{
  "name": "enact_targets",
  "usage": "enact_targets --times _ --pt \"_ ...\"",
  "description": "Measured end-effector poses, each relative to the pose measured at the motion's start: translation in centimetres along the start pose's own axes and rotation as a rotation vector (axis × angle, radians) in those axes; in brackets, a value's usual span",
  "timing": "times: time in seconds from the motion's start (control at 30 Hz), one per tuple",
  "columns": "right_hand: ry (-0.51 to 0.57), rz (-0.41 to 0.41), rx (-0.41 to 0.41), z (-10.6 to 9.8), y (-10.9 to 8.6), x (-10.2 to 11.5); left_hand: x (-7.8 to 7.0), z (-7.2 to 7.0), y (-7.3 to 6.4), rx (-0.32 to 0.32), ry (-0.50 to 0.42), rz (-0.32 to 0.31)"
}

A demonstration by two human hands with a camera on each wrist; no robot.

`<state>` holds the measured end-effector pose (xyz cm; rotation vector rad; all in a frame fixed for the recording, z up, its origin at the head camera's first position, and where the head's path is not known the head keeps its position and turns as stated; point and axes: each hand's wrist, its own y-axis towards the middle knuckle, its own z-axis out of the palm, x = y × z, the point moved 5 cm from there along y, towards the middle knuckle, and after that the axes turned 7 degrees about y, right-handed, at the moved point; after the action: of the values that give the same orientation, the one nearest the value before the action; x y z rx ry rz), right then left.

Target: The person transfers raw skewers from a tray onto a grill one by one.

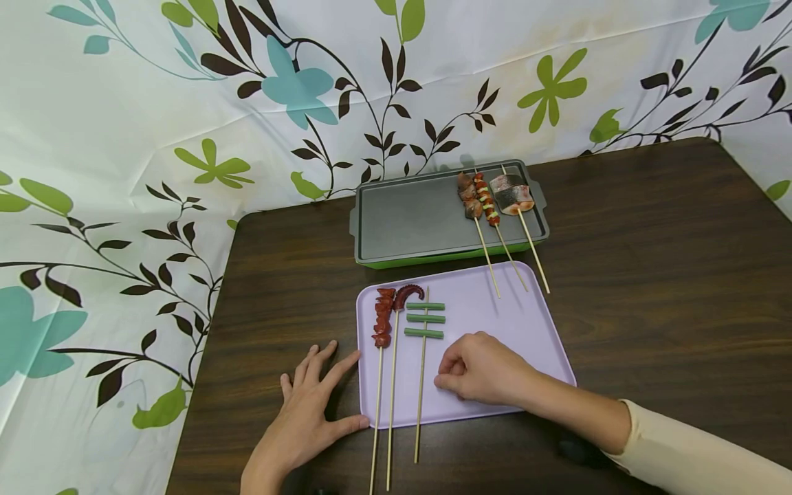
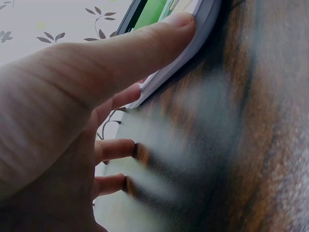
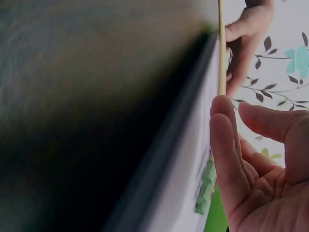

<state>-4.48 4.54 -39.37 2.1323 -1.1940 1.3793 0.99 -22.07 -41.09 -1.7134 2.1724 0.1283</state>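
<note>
My left hand [image 1: 300, 412] lies spread at the left edge of the lilac tray [image 1: 489, 330]. In the left wrist view its thumb [image 2: 164, 38] rests on the tray's rim. Over the tray, my right hand [image 1: 482, 368] has loosely bent fingers; the right wrist view shows a gap between thumb and fingers [image 3: 224, 145], with nothing held. Just left of it lies a skewer of green bean pieces [image 1: 425, 319]. Beside that are an octopus tentacle skewer [image 1: 405, 294] and a skewer of red pieces [image 1: 383, 320], their sticks extending past the tray's front edge.
Behind the tray stands a grey-topped grill [image 1: 408, 213] with a green base. On its right side lie a meat skewer [image 1: 468, 196], a red-and-pale-green skewer [image 1: 485, 199] and a fish skewer [image 1: 511, 194], sticks reaching over the tray. A patterned cloth [image 1: 247, 137] hangs behind the dark wooden table [image 1: 656, 275].
</note>
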Motion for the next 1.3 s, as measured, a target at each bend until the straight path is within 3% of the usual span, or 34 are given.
enact_targets --times 0.3,0.6,1.07,1.3 --pt "0.033 0.009 0.049 1.6 0.8 0.2 0.1 0.1 0.0 -0.002 0.003 0.002" --pt "0.035 0.078 0.055 2.7 1.4 -0.2 0.0 0.0 0.1 -0.001 -0.007 0.002" --pt "0.032 0.103 0.047 3.0 1.7 -0.4 0.1 0.1 -0.1 -0.001 -0.010 0.002" --pt "0.094 0.131 0.044 2.5 1.3 -0.9 0.1 0.1 -0.1 0.002 -0.008 -0.004"
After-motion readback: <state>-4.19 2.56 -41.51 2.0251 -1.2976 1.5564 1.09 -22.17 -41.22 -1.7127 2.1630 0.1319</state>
